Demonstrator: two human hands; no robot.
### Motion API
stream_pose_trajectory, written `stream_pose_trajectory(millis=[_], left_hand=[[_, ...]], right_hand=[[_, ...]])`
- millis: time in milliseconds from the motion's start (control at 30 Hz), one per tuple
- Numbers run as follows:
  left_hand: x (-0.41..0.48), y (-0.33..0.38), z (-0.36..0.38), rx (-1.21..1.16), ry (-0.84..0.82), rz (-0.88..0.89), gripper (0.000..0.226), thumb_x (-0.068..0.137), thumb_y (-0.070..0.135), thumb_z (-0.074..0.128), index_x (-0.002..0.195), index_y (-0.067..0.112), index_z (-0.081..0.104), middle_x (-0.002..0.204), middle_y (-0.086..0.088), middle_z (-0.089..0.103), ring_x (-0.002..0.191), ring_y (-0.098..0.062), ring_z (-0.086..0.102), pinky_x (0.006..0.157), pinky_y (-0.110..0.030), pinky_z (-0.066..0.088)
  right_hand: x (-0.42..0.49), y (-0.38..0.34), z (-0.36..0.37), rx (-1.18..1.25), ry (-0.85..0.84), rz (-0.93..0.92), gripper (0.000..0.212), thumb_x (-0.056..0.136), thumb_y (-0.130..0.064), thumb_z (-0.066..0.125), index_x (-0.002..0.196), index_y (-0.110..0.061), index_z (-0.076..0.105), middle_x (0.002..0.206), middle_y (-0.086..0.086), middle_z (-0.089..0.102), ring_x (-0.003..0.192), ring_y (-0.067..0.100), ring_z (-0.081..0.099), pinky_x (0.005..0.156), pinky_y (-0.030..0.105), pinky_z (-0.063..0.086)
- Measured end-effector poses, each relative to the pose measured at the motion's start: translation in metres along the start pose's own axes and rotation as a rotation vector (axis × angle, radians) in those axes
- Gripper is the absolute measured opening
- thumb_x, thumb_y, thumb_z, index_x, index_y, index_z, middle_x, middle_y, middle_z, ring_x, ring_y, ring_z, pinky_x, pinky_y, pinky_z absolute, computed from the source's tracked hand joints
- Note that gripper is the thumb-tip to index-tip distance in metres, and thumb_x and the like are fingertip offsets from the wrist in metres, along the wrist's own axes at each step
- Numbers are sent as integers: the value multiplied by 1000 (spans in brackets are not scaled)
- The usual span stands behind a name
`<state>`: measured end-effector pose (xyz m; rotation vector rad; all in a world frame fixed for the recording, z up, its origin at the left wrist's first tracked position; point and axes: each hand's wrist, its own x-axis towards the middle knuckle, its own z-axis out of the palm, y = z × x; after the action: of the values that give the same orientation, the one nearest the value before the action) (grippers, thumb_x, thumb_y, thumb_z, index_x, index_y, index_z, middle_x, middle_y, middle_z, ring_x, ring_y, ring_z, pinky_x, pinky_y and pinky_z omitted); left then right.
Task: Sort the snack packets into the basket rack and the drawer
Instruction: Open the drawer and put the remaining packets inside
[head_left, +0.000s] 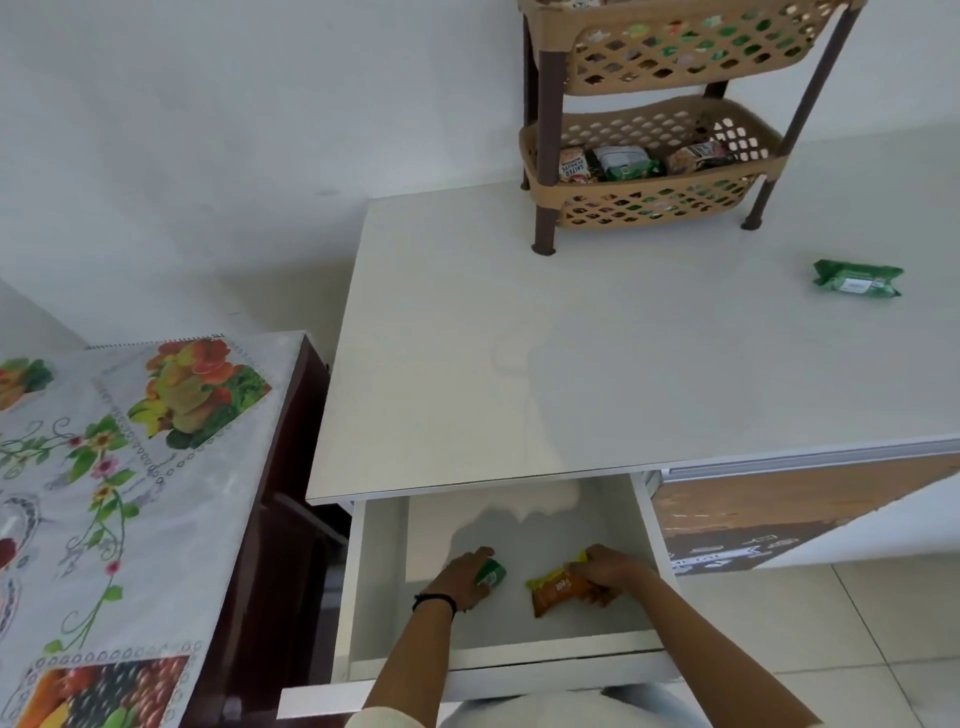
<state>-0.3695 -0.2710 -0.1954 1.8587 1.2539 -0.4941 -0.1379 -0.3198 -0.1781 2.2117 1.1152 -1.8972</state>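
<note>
Drawer (379, 582) is pulled out under the front edge of the white table (519, 364), both hands inside it. Left hand (460, 577) is curled down over a small green packet (492, 573), fingers wrapped on top, packet sitting on or just above the drawer floor; can't tell which. Right hand (608, 571) is closed around the right end of an orange packet (553, 590), which lies tilted on the drawer floor, yellow crimped end pointing left. The two packets are near each other, not touching. Black band on the left wrist. On the table top, far right, one more green packet (857, 279) lies flat, well apart from everything else. Basket rack (649, 192) stands at the back of the table: tan lattice baskets on dark brown legs. Lower basket holds several packets (623, 161), one white-and-red, one green, one brownish. Upper basket shows green items through the lattice, contents otherwise unclear. Left of the table, a lower dark wood cabinet (291, 493) covered with a fruit-and-flower print cloth (104, 467). Tiled floor (857, 623) bottom right.
</note>
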Motion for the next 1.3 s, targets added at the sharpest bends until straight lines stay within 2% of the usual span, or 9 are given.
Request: stream_pose_trajectory(millis=[100,167,267,433,667,933,1100,1200,1300], left_hand=[[4,-5,3,50,-22,-8,60,95,20,48,147,18,18,143,-15,38,127,-28,43,103,-31,40],[7,-7,3,85,-22,-4,62,94,19,50,147,19,17,143,-14,39,128,-27,43,104,-31,39],[11,-4,4,182,7,0,64,92,19,53,147,20,19,144,-11,39,129,-26,42,103,-32,39],[15,3,10,281,28,-11,56,93,24,50,143,18,26,141,-10,42,127,-25,43,102,-34,38],[10,38,8,138,28,47,67,94,25,49,149,25,11,145,-12,36,129,-26,42,107,-36,38],[-7,143,-33,5,-151,268,43,94,35,46,136,25,40,135,-4,51,121,-21,51,93,-24,38],[-18,204,-54,-358,-267,367,40,95,23,52,134,18,45,123,-3,54,110,-11,53,86,-21,48],[-17,238,-65,-570,-108,504,35,95,8,49,130,11,48,114,-11,62,95,-11,63,73,-20,51],[-10,265,-71,-733,340,598,35,96,3,44,129,13,46,108,-4,63,89,-4,64,71,-18,50]], right_hand=[[2,3,0,28,60,-34,42,94,-26,49,128,-6,35,90,10,60,64,12,57,56,21,53],[2,1,-1,53,120,-82,38,93,-25,49,127,-10,39,107,13,57,78,17,57,67,26,53],[-3,-1,-6,75,234,-137,37,92,-21,50,127,-9,42,105,11,50,89,21,50,65,26,44],[-16,3,-10,-117,278,-292,33,93,-16,47,125,-8,47,124,17,56,112,27,54,85,25,45],[-49,-2,-26,-47,283,-501,27,91,-7,48,116,-4,57,106,12,59,95,18,53,85,27,45],[-102,0,-95,208,213,-731,22,90,-7,54,109,-12,62,105,6,66,92,17,65,84,24,51],[-115,19,-144,609,255,-843,23,94,-3,46,109,-9,62,95,5,71,80,13,69,74,21,56],[-111,41,-169,882,397,-846,23,94,3,43,107,0,61,83,3,73,75,12,69,69,20,56],[-109,66,-197,1066,517,-833,25,92,7,43,99,-7,62,80,-2,73,78,9,69,74,19,57]])
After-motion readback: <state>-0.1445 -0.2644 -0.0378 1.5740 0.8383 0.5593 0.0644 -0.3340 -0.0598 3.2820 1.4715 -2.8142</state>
